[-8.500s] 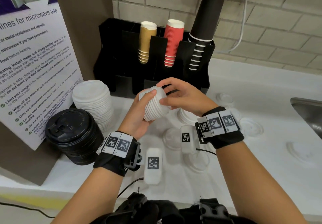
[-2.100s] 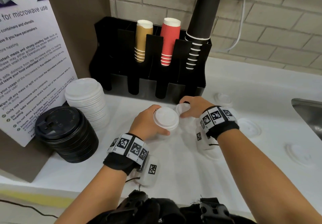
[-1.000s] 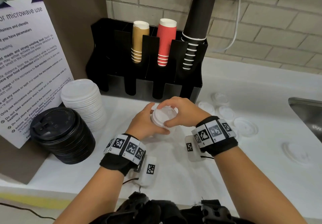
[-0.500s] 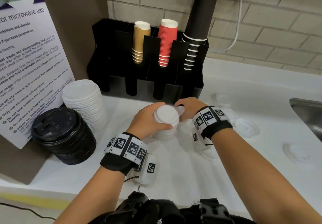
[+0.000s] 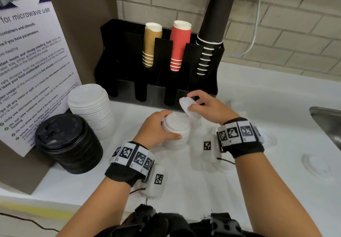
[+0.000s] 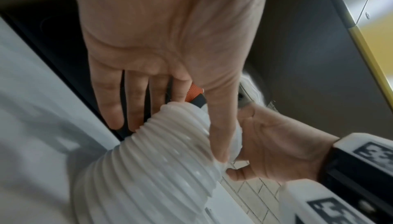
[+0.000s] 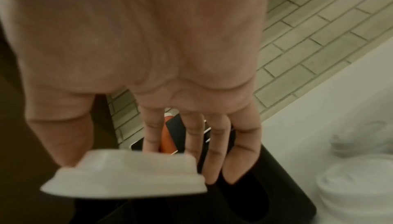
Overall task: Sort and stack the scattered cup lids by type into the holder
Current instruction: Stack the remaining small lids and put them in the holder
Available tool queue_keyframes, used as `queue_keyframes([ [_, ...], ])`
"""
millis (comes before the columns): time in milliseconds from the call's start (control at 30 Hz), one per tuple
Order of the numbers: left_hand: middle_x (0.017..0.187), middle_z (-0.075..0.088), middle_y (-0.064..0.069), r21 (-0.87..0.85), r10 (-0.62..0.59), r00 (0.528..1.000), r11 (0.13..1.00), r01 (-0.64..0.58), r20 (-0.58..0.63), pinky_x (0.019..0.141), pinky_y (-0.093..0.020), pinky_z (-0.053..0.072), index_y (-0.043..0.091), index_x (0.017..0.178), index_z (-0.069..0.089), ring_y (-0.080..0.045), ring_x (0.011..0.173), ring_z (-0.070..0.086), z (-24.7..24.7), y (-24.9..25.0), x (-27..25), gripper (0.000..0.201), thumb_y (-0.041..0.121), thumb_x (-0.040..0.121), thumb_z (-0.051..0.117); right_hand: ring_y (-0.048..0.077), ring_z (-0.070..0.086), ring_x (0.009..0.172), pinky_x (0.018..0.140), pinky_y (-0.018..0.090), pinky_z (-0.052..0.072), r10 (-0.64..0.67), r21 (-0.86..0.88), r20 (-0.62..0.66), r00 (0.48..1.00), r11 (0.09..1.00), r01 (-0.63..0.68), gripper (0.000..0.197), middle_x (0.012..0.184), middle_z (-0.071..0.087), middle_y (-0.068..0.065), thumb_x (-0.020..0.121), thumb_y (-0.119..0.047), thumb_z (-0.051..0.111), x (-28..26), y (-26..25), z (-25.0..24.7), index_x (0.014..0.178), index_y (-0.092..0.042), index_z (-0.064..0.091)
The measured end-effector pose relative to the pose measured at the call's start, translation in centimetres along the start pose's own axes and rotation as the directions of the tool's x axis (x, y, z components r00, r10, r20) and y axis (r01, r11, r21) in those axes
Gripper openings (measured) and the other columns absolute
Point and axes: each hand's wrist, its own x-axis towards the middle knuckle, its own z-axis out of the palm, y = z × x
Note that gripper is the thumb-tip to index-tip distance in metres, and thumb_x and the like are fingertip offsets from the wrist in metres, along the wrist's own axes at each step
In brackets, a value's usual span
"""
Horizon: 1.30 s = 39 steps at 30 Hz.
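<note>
Holder [image 5: 129,56] keeps cups [image 5: 180,45]; left hand [image 5: 156,128] clamps lid stack [image 5: 177,131], right hand [image 5: 208,107] pinches lid [image 5: 188,106].

A short stack of small white lids [image 5: 176,131] stands upright on the white worktop [image 5: 184,181] just in front of the black holder [image 5: 160,89]. One more small white lid [image 5: 189,106] is tilted on edge just above and behind that stack. At the left stand a tall stack of larger white lids [image 5: 91,107] and a stack of black lids [image 5: 68,142], touching, and several clear flat lids [image 5: 316,165] lie scattered at the right.
</note>
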Motion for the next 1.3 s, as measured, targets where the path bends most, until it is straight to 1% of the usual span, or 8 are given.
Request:
queue_keyframes([
  [200, 0.107, 0.054, 0.019, -0.053, -0.01, 1.0, 0.999, 0.009, -0.021, 0.082, -0.019, 0.044, 0.023, 0.135, 0.048, -0.009, 0.103, 0.056, 0.2, 0.0, -0.2, 0.085, 0.017, 0.062, 0.091, 0.012, 0.056, 0.102, 0.093, 0.031, 0.048, -0.103, 0.097, -0.06, 0.993, 0.989, 0.108, 0.031, 0.105, 0.061, -0.002, 0.079, -0.03, 0.074, -1.6, 0.0, 3.4, 0.109, -0.032, 0.065],
  [300, 0.103, 0.057, 0.02, -0.062, -0.011, 1.0, 0.998, 0.009, -0.025, 0.082, -0.018, 0.047, 0.023, 0.127, 0.054, -0.008, 0.102, 0.058, 0.3, -0.2, -0.1, 0.076, 0.015, 0.061, 0.091, 0.011, 0.054, 0.102, 0.09, 0.023, 0.046, -0.118, 0.076, -0.103, 0.988, 0.989, 0.126, 0.033, 0.107, 0.058, -0.003, 0.075, -0.034, 0.078, -2.1, 0.2, 4.3, 0.105, -0.036, 0.064],
  [400, 0.109, 0.057, 0.01, -0.052, -0.002, 0.999, 0.999, 0.0, -0.036, 0.088, -0.027, 0.049, 0.027, 0.12, 0.056, -0.016, 0.105, 0.058, 0.3, -0.2, -0.1, 0.07, 0.016, 0.06, 0.091, 0.015, 0.054, 0.107, 0.094, 0.029, 0.047, -0.118, 0.049, -0.134, 0.984, 0.991, 0.125, 0.04, 0.112, 0.056, -0.001, 0.073, -0.037, 0.08, -2.4, 0.4, 4.9, 0.11, -0.033, 0.065],
  [567, 0.118, 0.052, 0.006, -0.05, -0.027, 0.998, 0.998, 0.024, -0.054, 0.088, -0.025, 0.047, 0.017, 0.139, 0.045, -0.015, 0.105, 0.056, 0.4, 0.0, 0.0, 0.092, 0.016, 0.06, 0.091, 0.015, 0.054, 0.108, 0.096, 0.033, 0.047, -0.121, 0.032, -0.16, 0.98, 0.991, 0.128, 0.046, 0.115, 0.056, 0.0, 0.072, -0.035, 0.081, -2.7, 0.3, 5.5, 0.115, -0.027, 0.066],
  [867, 0.118, 0.063, 0.005, -0.039, 0.027, 0.999, 0.999, -0.028, -0.023, 0.095, -0.033, 0.051, 0.019, 0.129, 0.058, -0.016, 0.11, 0.058, 0.2, 0.5, -0.2, 0.075, 0.021, 0.062, 0.09, 0.016, 0.054, 0.106, 0.09, 0.024, 0.048, -0.129, 0.101, -0.15, 0.98, 0.984, 0.145, 0.047, 0.115, 0.056, 0.001, 0.071, -0.03, 0.083, -3.0, 1.0, 5.6, 0.112, -0.022, 0.063],
  [1033, 0.124, 0.059, 0.003, -0.028, 0.005, 0.999, 1.0, -0.006, -0.039, 0.096, -0.031, 0.047, 0.017, 0.133, 0.055, -0.015, 0.111, 0.055, 0.0, 0.3, 0.0, 0.08, 0.02, 0.062, 0.091, 0.012, 0.06, 0.102, 0.083, 0.016, 0.046, -0.061, 0.245, -0.155, 0.986, 0.964, 0.098, 0.021, 0.106, 0.063, -0.009, 0.087, -0.028, 0.068, -1.8, 1.9, 4.3, 0.107, -0.021, 0.064],
  [1167, 0.122, 0.057, 0.006, -0.054, 0.005, 1.0, 0.999, -0.006, -0.03, 0.09, -0.027, 0.044, 0.019, 0.13, 0.055, -0.014, 0.108, 0.052, 0.0, 0.2, 0.1, 0.077, 0.019, 0.062, 0.091, 0.021, 0.051, 0.123, 0.102, 0.028, 0.039, 0.118, -0.159, -0.049, 0.992, 0.98, -0.124, 0.045, 0.133, 0.055, 0.004, 0.091, -0.033, 0.061, 1.1, 3.5, 2.5, 0.133, -0.018, 0.052],
  [1300, 0.115, 0.058, 0.009, -0.063, 0.019, 1.0, 0.998, -0.02, -0.025, 0.095, -0.033, 0.049, 0.025, 0.121, 0.057, -0.015, 0.111, 0.053, 0.0, 0.2, 0.3, 0.069, 0.018, 0.062, 0.091, 0.025, 0.05, 0.123, 0.103, 0.036, 0.042, 0.175, -0.533, 0.159, 0.972, 0.844, -0.065, 0.062, 0.133, 0.053, 0.003, 0.078, -0.035, 0.075, 3.4, 3.4, 3.5, 0.134, -0.026, 0.05],
])
